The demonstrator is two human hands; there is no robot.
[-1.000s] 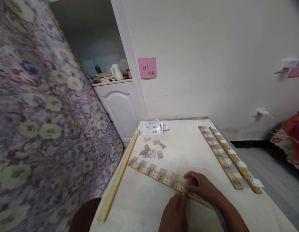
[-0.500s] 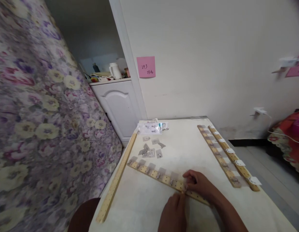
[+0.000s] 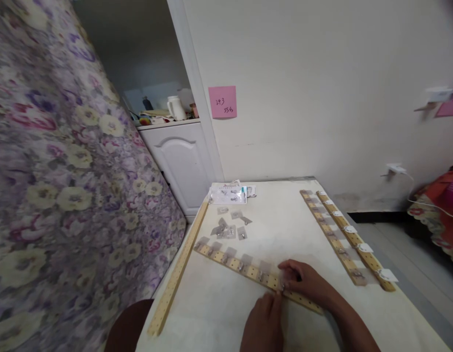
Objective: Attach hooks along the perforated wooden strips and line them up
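A wooden strip with holes (image 3: 252, 272) lies slantwise on the table, with several small clear cards bearing shiny metal pieces (image 3: 241, 266) set along it. My left hand (image 3: 263, 320) is closed at the strip's near edge, its fingertips pressed on the wood. From the far side, my right hand (image 3: 307, 282) bends over the strip, thumb and forefinger at a small shiny metal piece (image 3: 283, 287); the fingers partly hide what they grip. Loose clear cards with metal pieces (image 3: 231, 231) lie in a group beyond the strip's left part.
A bare wooden strip (image 3: 178, 271) runs along the table's left edge. On the right lie two more strips, one with clear cards (image 3: 334, 239) and one with white cards (image 3: 365, 256). Flat printed packets (image 3: 228, 194) rest at the back. A floral curtain (image 3: 75, 195) hangs left.
The view has shifted very slightly. Both hands stay at the same spot on the strip, with only slight finger movement; the metal piece between them shows a little more clearly.
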